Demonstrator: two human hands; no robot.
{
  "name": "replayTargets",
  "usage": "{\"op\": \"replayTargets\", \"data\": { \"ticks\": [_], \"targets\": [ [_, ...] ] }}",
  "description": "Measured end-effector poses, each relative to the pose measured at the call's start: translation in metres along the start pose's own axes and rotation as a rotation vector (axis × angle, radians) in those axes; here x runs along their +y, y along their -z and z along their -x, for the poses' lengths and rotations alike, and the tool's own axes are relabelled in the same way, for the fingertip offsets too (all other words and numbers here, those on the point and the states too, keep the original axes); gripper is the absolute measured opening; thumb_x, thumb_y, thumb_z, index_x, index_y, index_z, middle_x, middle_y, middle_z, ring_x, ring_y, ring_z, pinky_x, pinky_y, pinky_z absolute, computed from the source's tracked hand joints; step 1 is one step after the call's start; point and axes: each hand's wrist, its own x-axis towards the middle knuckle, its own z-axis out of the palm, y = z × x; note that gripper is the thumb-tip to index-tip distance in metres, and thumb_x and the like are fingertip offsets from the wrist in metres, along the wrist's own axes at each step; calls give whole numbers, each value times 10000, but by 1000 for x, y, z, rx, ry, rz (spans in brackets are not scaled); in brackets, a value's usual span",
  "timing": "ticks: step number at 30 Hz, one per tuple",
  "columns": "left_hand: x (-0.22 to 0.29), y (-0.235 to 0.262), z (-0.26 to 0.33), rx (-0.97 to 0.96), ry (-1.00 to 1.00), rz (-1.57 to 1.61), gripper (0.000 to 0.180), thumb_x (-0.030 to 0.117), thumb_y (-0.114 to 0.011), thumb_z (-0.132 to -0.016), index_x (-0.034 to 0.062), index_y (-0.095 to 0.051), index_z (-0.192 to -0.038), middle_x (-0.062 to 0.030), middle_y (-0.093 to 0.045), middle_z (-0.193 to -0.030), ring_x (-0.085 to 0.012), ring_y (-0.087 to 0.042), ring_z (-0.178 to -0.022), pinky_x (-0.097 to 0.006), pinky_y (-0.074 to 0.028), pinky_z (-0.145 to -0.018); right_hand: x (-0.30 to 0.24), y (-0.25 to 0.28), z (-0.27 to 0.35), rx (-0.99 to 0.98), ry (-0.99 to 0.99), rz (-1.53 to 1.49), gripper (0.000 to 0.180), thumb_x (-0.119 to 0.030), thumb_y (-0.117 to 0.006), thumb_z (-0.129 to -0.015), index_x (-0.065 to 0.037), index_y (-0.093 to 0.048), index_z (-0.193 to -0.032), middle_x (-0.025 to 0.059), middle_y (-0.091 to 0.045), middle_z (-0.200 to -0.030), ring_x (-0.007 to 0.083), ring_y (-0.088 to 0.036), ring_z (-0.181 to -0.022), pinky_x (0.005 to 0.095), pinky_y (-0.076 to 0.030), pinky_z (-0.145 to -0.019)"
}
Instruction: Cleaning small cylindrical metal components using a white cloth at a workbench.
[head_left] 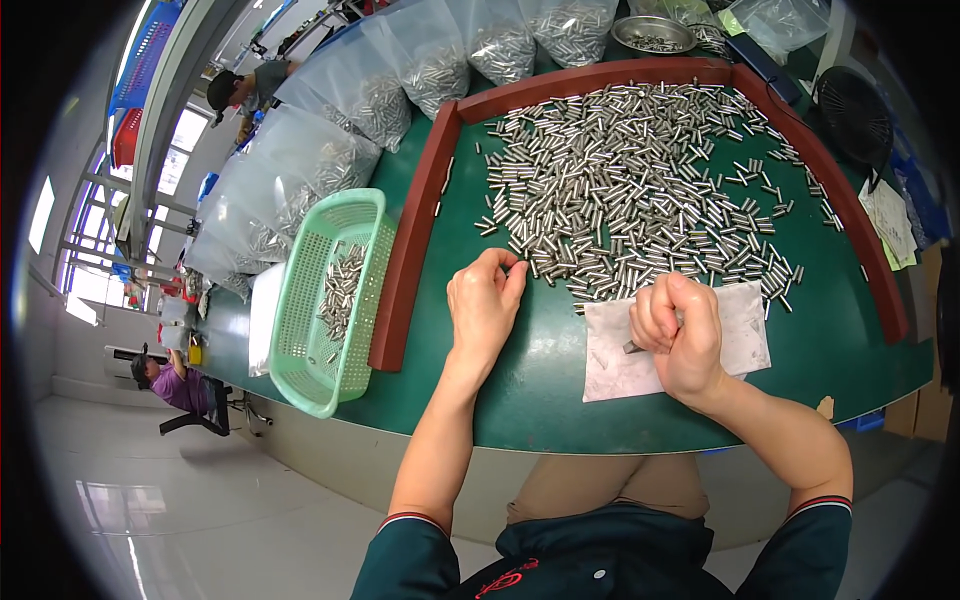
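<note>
Head view, green basket (300, 300) near the bench's (530, 400) left end, left hand (484, 305) narrow-fingered beside the heap, grip unclear, metal pins (600, 180) spread beyond both hands, right hand (684, 335) fisted over white cloth (615, 378) by the near edge, contents unclear.

Bright indoor light; windows (187, 130) at left glow white, pins (590, 180) glint, table (540, 350) and floor (120, 498) carry glare. Straight edges bow toward the black fisheye rim.

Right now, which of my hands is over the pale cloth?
Your right hand is over the pale cloth; your left hand is off it, by the near-left edge of the metal pin heap.
</note>
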Motion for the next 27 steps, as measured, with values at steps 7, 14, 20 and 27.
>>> {"op": "replayTargets", "data": {
  "ticks": [7,14,20,27],
  "targets": [
    [12,18,12,-550,583,1488,90,116,-467,-861,39,-507,-881,5,-414,-548,-27,-256,-425,-177,-200,-395,-1,4,-1,12,-16,-16,387,-207,-322,-879,-84,-286,-514,5,-306,-451,79,-227,-415,232,-207,-400],
    [24,7,21,-758,548,1476,67,66,-504,-848,50,-509,-914,-91,-562,-697,-34,-290,-448,-172,-241,-431,-4,1,-4,27,-45,-14,389,-201,-320,-875,-86,-279,-506,3,-302,-450,77,-226,-413,235,-208,-400],
    [26,5,23,-729,424,1237,97,100,-502,-861,28,-503,-927,-108,-593,-782,-40,-308,-468,-177,-276,-460,-3,1,-3,32,-32,-24,391,-197,-321,-876,-85,-278,-505,3,-302,-446,75,-231,-408,232,-212,-397],
    [27,4,26,-696,383,1150,109,120,-468,-881,29,-495,-935,-106,-597,-776,-39,-320,-477,-178,-285,-463,-3,0,-2,32,-43,-28,387,-197,-323,-874,-86,-280,-506,5,-304,-444,78,-234,-405,234,-216,-394]
  ]
}}
